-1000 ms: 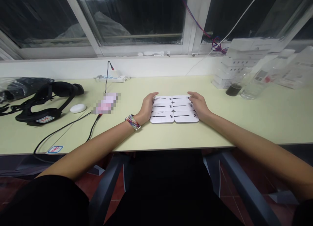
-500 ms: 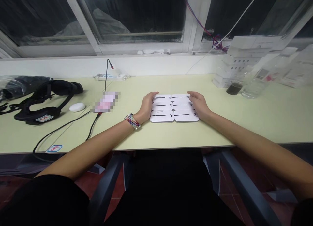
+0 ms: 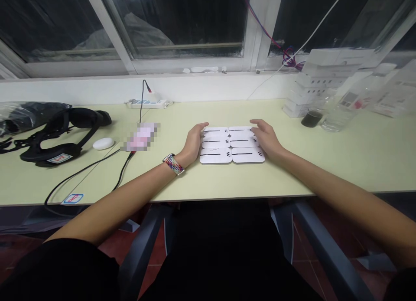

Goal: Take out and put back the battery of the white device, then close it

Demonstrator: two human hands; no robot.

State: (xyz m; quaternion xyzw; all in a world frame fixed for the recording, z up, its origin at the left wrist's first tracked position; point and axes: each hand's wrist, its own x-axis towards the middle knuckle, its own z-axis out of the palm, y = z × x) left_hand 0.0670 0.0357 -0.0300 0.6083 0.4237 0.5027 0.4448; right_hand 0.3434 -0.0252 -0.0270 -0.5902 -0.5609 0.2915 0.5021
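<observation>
Several white rounded cards [image 3: 216, 155] lie flat on the pale yellow-green table [image 3: 247, 179], set edge to edge in two columns. Each carries a dark line and a W-like mark by its right side. My left hand [image 3: 194, 144] rests on its side along the block's left edge, fingers stretched forward. Along the opposite edge is my right hand [image 3: 267, 139], its thumb over the corner of the far right card and its fingers extended. Neither hand grips a card. A multicoloured woven band [image 3: 174, 164] circles my left wrist.
Left are a black headset [image 3: 52, 155], a white oval case [image 3: 103, 143], a pixelated phone-like object [image 3: 142, 136] with cables and a power strip [image 3: 148, 103]. At right stand a cup of dark liquid [image 3: 312, 118], a clear plastic bottle [image 3: 338, 116] and stacked white boxes [image 3: 302, 97].
Both hands have eased slightly outward from the cards, the left to the left and the right to the right. The cards keep their arrangement.
</observation>
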